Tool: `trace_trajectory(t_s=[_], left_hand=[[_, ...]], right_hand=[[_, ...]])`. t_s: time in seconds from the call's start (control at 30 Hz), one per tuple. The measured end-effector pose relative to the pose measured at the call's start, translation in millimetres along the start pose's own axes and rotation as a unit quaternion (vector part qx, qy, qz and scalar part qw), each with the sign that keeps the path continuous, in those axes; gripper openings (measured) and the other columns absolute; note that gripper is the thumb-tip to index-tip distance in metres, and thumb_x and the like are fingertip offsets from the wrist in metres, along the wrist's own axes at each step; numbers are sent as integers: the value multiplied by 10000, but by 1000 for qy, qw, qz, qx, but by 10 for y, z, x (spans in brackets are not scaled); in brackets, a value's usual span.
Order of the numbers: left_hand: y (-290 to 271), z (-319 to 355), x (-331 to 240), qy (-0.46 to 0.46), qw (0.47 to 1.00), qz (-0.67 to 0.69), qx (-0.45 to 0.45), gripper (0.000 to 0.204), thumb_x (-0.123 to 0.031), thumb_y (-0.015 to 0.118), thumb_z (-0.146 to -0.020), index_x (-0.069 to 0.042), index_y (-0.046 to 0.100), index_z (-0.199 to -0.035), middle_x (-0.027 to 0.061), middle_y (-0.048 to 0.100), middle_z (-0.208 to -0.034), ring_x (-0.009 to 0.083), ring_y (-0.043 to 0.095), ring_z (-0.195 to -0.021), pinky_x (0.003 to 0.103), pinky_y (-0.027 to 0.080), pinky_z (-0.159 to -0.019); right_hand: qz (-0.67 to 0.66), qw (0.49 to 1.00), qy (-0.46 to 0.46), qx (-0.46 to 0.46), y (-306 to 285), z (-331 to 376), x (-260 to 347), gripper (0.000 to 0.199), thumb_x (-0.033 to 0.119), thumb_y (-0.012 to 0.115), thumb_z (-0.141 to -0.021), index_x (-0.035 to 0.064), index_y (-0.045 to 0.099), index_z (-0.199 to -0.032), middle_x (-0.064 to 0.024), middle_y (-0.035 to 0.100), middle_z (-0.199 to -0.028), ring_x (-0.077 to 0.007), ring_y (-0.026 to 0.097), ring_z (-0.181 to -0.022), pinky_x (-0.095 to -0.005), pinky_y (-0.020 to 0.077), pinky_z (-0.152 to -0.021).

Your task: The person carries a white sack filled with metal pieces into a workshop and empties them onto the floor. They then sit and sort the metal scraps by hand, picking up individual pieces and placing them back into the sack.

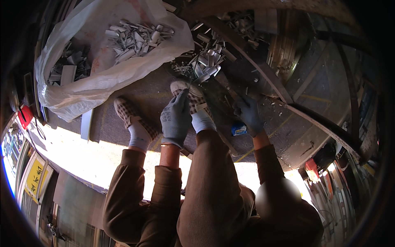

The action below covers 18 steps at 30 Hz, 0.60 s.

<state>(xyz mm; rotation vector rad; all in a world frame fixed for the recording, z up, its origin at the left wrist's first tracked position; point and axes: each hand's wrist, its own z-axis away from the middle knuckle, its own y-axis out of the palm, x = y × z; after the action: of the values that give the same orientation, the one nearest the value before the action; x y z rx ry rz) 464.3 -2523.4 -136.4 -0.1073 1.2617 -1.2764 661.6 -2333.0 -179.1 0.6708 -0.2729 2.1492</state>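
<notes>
My left hand (176, 121), in a grey work glove, is closed beside my checked shoe (180, 87). A thin dark tip shows above its fingers, but I cannot make out what it belongs to. To the right, my right hand (249, 115), also gloved, is wrapped round a brown wooden-looking handle (227, 85) that slants up and left. The far end of that handle is lost in shadow. Beyond both hands lies a heap of shiny metal offcuts (210, 61), with small pale scraps scattered about it.
A large white plastic sack (111, 86) with metal offcuts (138, 41) stands at the far left. Rusty angle-iron bars (267, 74) cross the right side. A blue packet (238, 129) lies on the floor near my right hand. Long profiles (337, 193) lean at the lower right.
</notes>
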Motion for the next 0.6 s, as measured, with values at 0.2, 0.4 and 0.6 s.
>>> trace_trajectory(t_s=[0.2,0.4,0.6], left_hand=[[-120,-23,-102,-1,1000,10,3,271,-97,601,-973,-76,719,-1216,187,735,-1083,366,724,-970,421,572,-827],[-159,-28,-146,4,999,40,-35,279,-122,606,-978,-102,700,-1239,176,727,-1079,378,713,-941,437,574,-792],[-164,-57,-70,22,996,47,-72,258,-110,617,-972,-64,709,-1208,183,733,-1071,372,716,-946,421,572,-802]], right_hand=[[-45,998,16,37,312,-449,47,131,204,654,-1021,80,692,-1037,-21,672,-855,-83,589,-686,-237,461,-618],[-101,992,12,79,260,-587,41,133,212,642,-1033,92,691,-1058,-25,677,-868,-88,591,-666,-241,470,-621],[-75,993,19,84,125,-547,49,129,203,623,-1041,84,674,-1050,-17,655,-872,-81,591,-724,-238,478,-648]])
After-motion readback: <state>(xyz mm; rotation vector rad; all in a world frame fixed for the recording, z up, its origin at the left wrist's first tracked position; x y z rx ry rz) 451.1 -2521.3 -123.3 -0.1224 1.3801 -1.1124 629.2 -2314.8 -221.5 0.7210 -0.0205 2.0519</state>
